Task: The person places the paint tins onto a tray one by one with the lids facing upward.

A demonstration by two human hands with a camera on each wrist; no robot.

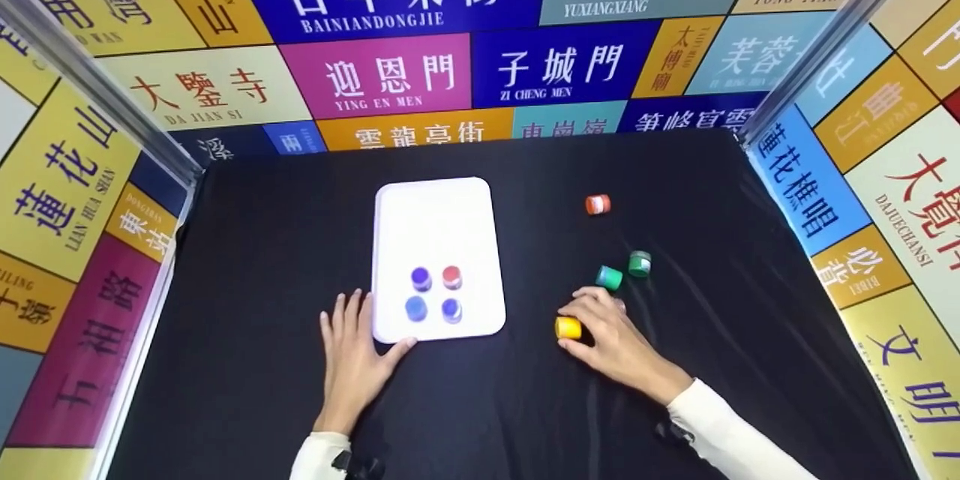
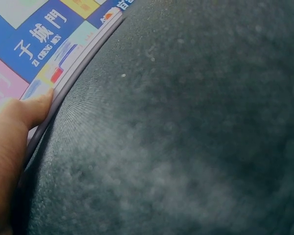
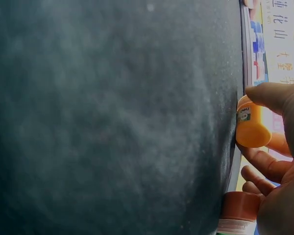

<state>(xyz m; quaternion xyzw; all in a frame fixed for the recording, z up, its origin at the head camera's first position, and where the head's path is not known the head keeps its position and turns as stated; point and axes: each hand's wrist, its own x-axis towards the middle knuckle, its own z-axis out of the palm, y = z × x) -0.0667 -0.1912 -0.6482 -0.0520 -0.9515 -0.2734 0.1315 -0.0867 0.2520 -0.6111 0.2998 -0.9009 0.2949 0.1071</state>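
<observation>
My right hand [image 1: 611, 334] pinches a small yellow paint jar [image 1: 568, 328] between thumb and fingers, low over the black cloth. In the right wrist view, the yellow jar lies tilted with its printed label showing, and a brown-red lidded jar [image 3: 240, 206] is close to the curled lower fingers. My left hand [image 1: 354, 349] rests at the near left corner of a white tray [image 1: 439, 221], fingers spread along its side and thumb at its front edge. On the tray stand a purple jar [image 1: 421, 279], a red jar [image 1: 452, 277] and two blue jars [image 1: 416, 308].
Two green jars [image 1: 640, 264] lie just beyond the right hand. Farther back is an orange-red jar [image 1: 598, 204] on its side. Black cloth [image 1: 262, 240] covers the table, and printed panels [image 1: 397, 75] wall it at the back and sides.
</observation>
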